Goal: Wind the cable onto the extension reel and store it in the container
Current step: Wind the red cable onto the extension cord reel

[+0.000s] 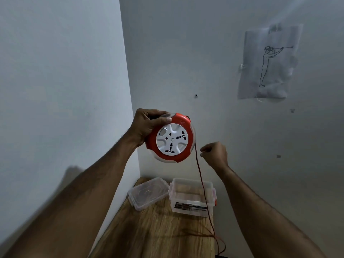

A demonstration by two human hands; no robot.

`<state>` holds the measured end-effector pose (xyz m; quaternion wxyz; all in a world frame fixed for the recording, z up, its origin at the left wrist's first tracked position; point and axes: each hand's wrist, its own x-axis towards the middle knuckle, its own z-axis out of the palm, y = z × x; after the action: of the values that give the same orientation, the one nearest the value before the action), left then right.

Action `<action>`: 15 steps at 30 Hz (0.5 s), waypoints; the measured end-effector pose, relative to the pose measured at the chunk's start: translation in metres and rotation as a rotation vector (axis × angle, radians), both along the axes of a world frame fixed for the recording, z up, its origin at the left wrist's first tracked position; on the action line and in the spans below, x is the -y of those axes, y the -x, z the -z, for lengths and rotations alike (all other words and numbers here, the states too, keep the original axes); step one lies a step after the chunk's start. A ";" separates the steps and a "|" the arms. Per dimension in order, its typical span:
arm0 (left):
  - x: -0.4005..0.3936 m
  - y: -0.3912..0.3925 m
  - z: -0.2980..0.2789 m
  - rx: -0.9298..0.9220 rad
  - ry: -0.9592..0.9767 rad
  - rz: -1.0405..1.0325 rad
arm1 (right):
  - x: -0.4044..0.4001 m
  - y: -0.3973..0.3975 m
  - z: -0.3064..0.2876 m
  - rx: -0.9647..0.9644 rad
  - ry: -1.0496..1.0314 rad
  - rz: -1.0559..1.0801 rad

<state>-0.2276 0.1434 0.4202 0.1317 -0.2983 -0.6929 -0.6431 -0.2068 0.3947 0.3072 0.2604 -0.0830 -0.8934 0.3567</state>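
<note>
Pale grey walls (pixel 61 71) met in a corner behind everything, and a sheet (pixel 268 64) with a line drawing of a standing figure hung on the right-hand one. Below, a wooden table (pixel 158 233) ran into that corner. At its far end stood a clear plastic container (pixel 191 198), open at the top, with a label on its near wall and an orange clasp on its right side; its clear lid (pixel 149 192) lay just beside it on the left, tilted against the table's far edge. Both forearms reached up from the bottom of the view. The left hand (pixel 147 125) gripped the reel (pixel 171 138) by its upper left rim, thumb curled over the front edge, and held it up in the air above the table, well clear of the container. The reel was round, with an orange body and a white socket face turned toward the camera. The right hand (pixel 214 155) was raised just to the reel's right, its fingers curled; whether they pinched anything could not be told. A thin red cable (pixel 203 190) dropped from the reel's right side, passed just left of that hand, crossed in front of the container and trailed in loose loops over the table's near right edge.
</note>
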 end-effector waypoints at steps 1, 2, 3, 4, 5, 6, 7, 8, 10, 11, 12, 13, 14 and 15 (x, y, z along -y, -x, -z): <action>-0.001 0.001 0.000 0.000 0.000 -0.003 | 0.003 -0.002 -0.007 -0.050 0.009 -0.005; -0.002 0.002 -0.001 0.000 0.001 -0.008 | 0.006 -0.004 -0.015 -0.101 0.015 -0.009; -0.002 0.003 -0.001 0.000 0.003 -0.012 | 0.009 -0.006 -0.024 -0.154 0.017 -0.012; -0.003 0.004 -0.001 -0.001 0.004 -0.016 | 0.012 -0.008 -0.033 -0.208 0.010 -0.015; -0.004 0.004 -0.002 -0.003 0.006 -0.019 | 0.016 -0.009 -0.042 -0.260 -0.005 -0.020; -0.005 0.005 -0.002 -0.005 0.008 -0.023 | 0.019 -0.010 -0.051 -0.308 -0.024 -0.028; -0.006 0.006 -0.002 -0.008 0.009 -0.026 | 0.022 -0.012 -0.060 -0.351 -0.045 -0.037; -0.006 0.007 -0.002 -0.010 0.009 -0.031 | 0.025 -0.015 -0.068 -0.396 -0.069 -0.041; -0.007 0.009 -0.002 -0.014 0.009 -0.042 | 0.029 -0.020 -0.082 -0.527 -0.122 -0.021; -0.008 0.009 -0.002 -0.016 0.012 -0.045 | 0.031 -0.023 -0.087 -0.611 -0.167 0.001; -0.008 0.010 -0.002 -0.018 0.019 -0.046 | 0.034 -0.025 -0.089 -0.698 -0.227 0.020; -0.009 0.011 -0.003 -0.022 0.024 -0.046 | 0.037 -0.029 -0.090 -0.777 -0.293 0.027; -0.010 0.011 -0.003 -0.023 0.023 -0.047 | 0.043 -0.033 -0.088 -0.835 -0.369 0.015; -0.010 0.012 -0.002 -0.021 0.016 -0.051 | 0.049 -0.037 -0.084 -0.861 -0.454 -0.013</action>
<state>-0.2398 0.1537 0.4225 0.1531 -0.2884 -0.7040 -0.6307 -0.1697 0.3452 0.3913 0.6155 0.1366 -0.7603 0.1565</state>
